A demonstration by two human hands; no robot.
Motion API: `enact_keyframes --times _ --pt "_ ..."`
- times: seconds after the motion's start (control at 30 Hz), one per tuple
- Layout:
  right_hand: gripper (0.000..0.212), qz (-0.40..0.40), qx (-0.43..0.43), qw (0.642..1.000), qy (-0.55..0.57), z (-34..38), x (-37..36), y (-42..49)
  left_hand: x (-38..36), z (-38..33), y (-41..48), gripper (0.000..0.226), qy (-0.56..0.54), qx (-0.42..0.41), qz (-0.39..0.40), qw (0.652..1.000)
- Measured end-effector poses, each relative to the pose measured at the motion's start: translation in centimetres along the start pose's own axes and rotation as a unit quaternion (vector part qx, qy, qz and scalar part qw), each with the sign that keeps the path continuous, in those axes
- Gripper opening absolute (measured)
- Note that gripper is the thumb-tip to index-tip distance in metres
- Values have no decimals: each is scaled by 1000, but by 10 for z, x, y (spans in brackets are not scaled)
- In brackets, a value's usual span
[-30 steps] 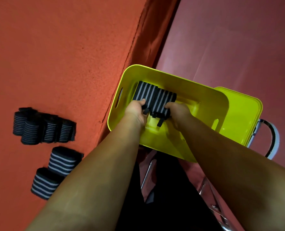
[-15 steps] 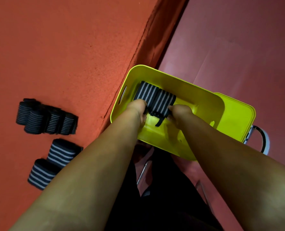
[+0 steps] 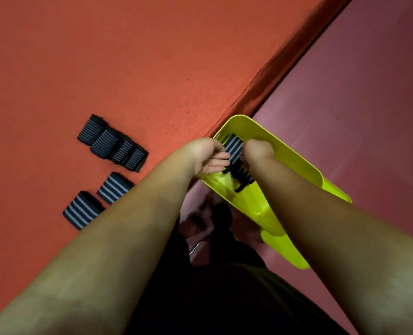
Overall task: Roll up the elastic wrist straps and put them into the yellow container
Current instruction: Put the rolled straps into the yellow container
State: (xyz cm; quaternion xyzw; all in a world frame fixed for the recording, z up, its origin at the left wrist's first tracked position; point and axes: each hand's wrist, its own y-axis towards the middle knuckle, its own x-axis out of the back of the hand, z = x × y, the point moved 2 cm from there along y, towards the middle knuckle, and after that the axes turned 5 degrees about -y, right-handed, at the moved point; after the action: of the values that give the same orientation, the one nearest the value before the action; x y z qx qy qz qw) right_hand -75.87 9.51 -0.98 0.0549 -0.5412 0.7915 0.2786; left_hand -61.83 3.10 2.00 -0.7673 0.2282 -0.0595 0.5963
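A yellow container stands just off the edge of the orange table. Over it, my left hand and my right hand grip a black wrist strap with grey stripes from either side; its loose black end dangles below my hands into the container. On the table to the left lie a row of several rolled straps and two more rolled straps nearer to me.
The orange table ends in a diagonal edge beside the container. A second yellow piece shows under the container. A pinkish floor lies to the right. My dark trousers fill the bottom middle.
My hands have come up and towards me with the strap, which now looks narrower between them. The view has swung, so the container looks foreshortened and the rolled straps sit nearer the middle.
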Motion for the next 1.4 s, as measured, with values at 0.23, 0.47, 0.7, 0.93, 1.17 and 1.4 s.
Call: enact_keyframes --times 0.23,0.47,0.7,0.93,1.17,1.4 --pt "29 -13 182 978 -97 76 -75 -58 99 -16 -45 24 -117 -64 -63 989" --pt "21 150 197 955 -163 97 -180 -101 202 15 -69 23 -215 -84 -142 962" --pt "13 263 124 899 -327 47 -275 -117 294 80 -79 23 -248 -88 -280 923" --pt "50 209 177 813 -514 17 -322 -117 372 161 -67 45 -195 2 -389 900" --pt "61 141 205 763 -597 -5 -356 -111 389 202 -38 78 -138 31 -374 917" --pt "77 110 160 815 -545 -18 -366 -111 403 222 -8 102 -204 -28 -342 917"
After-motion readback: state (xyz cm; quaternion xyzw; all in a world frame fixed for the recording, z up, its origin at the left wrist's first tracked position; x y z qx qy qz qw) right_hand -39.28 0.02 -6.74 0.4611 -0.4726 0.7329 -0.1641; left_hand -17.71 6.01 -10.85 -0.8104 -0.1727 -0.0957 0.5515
